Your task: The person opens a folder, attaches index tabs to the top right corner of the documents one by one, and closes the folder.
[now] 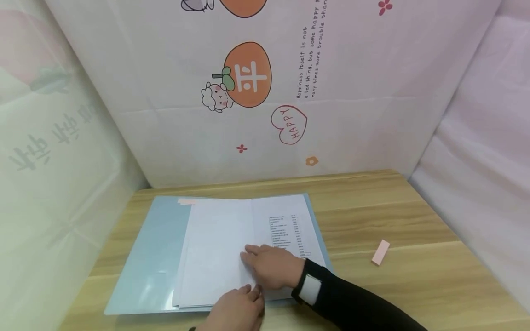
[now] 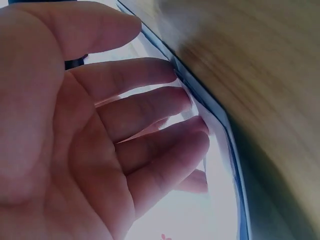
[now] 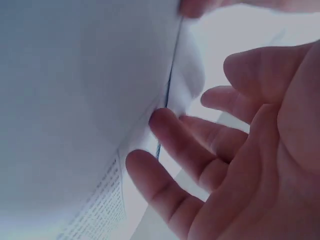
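A light blue folder (image 1: 142,257) lies spread on the table, holding white sheets opened at a fold. The left sheet (image 1: 217,243) is blank, while the right page (image 1: 261,209) carries a printed list (image 1: 285,230). My right hand (image 1: 275,266) rests on the pages beside the fold, its fingers loosely extended and pointing left. At the lower edge, close to the fold, is my left hand (image 1: 238,309). In the left wrist view its fingers (image 2: 150,107) reach the paper's edge, thumb apart. A pale pink strip (image 1: 188,201) sits at the left sheet's top corner.
On the wooden table (image 1: 352,202), right of the folder, lies a second pale pink strip (image 1: 381,252). A printed white cloth (image 1: 174,151) hangs behind the table, with more white cloth on both sides. A black sleeve and wristband (image 1: 310,287) cross the folder's lower right corner.
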